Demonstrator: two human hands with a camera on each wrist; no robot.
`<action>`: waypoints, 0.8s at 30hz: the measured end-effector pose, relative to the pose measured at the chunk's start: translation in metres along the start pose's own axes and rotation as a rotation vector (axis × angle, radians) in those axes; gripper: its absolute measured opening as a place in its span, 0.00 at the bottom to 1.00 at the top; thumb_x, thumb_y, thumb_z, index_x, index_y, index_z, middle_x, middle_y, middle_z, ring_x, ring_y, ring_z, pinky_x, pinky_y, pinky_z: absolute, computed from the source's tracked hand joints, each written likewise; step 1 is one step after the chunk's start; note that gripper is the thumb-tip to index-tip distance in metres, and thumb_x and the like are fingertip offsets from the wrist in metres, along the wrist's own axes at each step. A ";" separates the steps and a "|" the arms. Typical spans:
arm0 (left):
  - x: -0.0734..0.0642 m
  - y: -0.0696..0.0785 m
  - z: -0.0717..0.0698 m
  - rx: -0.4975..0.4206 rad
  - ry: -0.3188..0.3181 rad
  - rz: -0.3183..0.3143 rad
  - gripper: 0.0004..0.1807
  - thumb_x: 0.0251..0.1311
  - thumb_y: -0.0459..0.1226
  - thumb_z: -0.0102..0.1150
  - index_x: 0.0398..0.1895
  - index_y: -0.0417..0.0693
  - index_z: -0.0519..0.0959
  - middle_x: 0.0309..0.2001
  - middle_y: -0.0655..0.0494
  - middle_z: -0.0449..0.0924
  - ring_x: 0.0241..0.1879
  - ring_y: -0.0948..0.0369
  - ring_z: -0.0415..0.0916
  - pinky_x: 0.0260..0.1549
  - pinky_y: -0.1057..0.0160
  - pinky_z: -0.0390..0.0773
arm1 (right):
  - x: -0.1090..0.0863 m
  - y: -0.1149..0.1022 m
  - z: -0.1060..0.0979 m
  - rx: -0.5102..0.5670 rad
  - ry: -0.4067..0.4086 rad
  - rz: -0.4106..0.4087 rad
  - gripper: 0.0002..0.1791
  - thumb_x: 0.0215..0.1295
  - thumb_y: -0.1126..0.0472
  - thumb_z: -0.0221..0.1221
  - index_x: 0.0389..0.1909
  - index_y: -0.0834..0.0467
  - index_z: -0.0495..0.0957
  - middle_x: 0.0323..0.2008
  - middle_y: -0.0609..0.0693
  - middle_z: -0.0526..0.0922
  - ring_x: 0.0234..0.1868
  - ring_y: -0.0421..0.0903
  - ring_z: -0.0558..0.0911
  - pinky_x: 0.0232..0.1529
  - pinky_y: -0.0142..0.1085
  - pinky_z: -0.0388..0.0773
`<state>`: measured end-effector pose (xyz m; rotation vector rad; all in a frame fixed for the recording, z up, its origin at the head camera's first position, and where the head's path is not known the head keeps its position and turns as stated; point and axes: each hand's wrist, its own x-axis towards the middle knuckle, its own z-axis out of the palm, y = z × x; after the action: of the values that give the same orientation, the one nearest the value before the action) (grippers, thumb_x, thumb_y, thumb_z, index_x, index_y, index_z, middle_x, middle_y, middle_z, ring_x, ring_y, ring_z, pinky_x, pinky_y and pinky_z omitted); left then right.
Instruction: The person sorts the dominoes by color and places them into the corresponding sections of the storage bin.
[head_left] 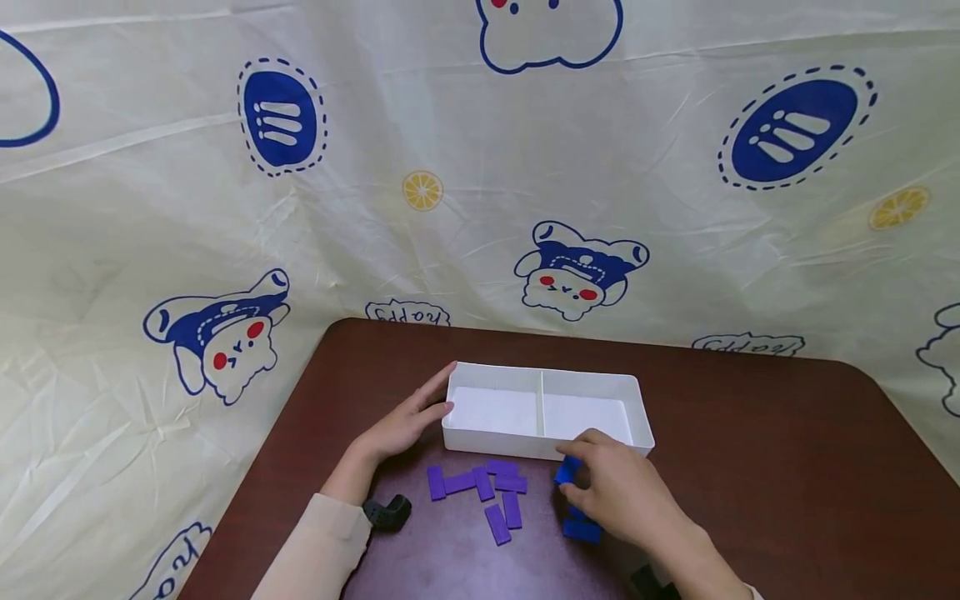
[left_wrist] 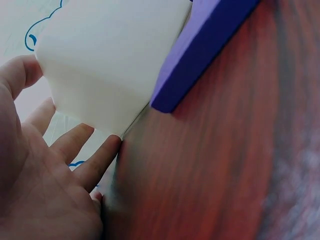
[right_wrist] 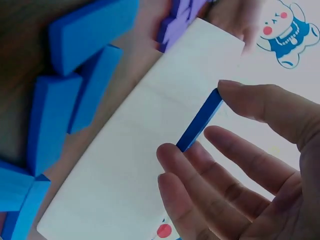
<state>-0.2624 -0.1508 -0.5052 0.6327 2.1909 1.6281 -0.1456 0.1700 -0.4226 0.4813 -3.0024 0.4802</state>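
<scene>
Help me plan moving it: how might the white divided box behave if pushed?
The white box would probably stay stiff, as its walls stand straight and a divider spans it. It seems unlikely to roll or tip: it is wide, low and flat-sided. Its thin-looking walls suggest it may be light for its size.

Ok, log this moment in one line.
left hand: touching white rectangular two-compartment box | right hand: pinching blue rectangular block | purple rectangular blocks: on reddish-brown table
</scene>
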 end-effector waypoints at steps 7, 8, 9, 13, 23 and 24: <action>0.001 -0.001 0.000 0.009 0.002 0.010 0.38 0.80 0.46 0.48 0.85 0.67 0.44 0.85 0.60 0.44 0.82 0.48 0.51 0.78 0.38 0.54 | 0.002 0.004 -0.007 0.056 0.025 -0.031 0.24 0.53 0.58 0.77 0.53 0.55 0.87 0.46 0.46 0.86 0.41 0.44 0.86 0.38 0.38 0.82; 0.001 -0.001 0.000 0.010 0.002 0.008 0.38 0.80 0.46 0.48 0.85 0.66 0.44 0.85 0.60 0.44 0.82 0.48 0.51 0.78 0.39 0.54 | 0.002 0.004 -0.008 0.064 0.025 -0.036 0.24 0.53 0.59 0.77 0.53 0.56 0.87 0.47 0.47 0.86 0.42 0.45 0.87 0.38 0.39 0.83; 0.002 -0.001 0.000 0.012 0.001 0.013 0.38 0.80 0.45 0.48 0.86 0.66 0.44 0.85 0.58 0.44 0.82 0.47 0.51 0.78 0.38 0.54 | 0.003 0.005 -0.009 0.070 0.025 -0.039 0.24 0.53 0.59 0.77 0.53 0.56 0.87 0.47 0.47 0.86 0.43 0.45 0.87 0.38 0.40 0.83; 0.001 -0.003 -0.001 0.009 -0.004 0.020 0.38 0.80 0.45 0.47 0.86 0.65 0.44 0.85 0.56 0.44 0.81 0.46 0.52 0.77 0.38 0.55 | 0.005 0.006 -0.013 0.091 0.023 -0.039 0.25 0.53 0.59 0.77 0.54 0.56 0.87 0.48 0.48 0.86 0.42 0.46 0.86 0.37 0.41 0.82; 0.001 -0.003 -0.002 0.003 0.000 0.018 0.37 0.80 0.44 0.47 0.85 0.67 0.44 0.85 0.57 0.43 0.82 0.47 0.49 0.77 0.37 0.53 | 0.019 0.013 -0.020 0.117 0.077 -0.062 0.26 0.53 0.60 0.76 0.55 0.59 0.86 0.49 0.52 0.87 0.40 0.49 0.86 0.38 0.41 0.83; 0.001 -0.003 -0.002 0.004 0.000 0.019 0.37 0.80 0.44 0.47 0.85 0.66 0.44 0.85 0.57 0.43 0.82 0.46 0.49 0.77 0.37 0.53 | 0.021 0.014 -0.020 0.115 0.081 -0.067 0.25 0.53 0.61 0.76 0.55 0.59 0.86 0.49 0.52 0.87 0.40 0.49 0.85 0.38 0.42 0.83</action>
<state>-0.2644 -0.1526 -0.5074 0.6566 2.1951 1.6332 -0.1693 0.1830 -0.4059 0.5548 -2.8819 0.6538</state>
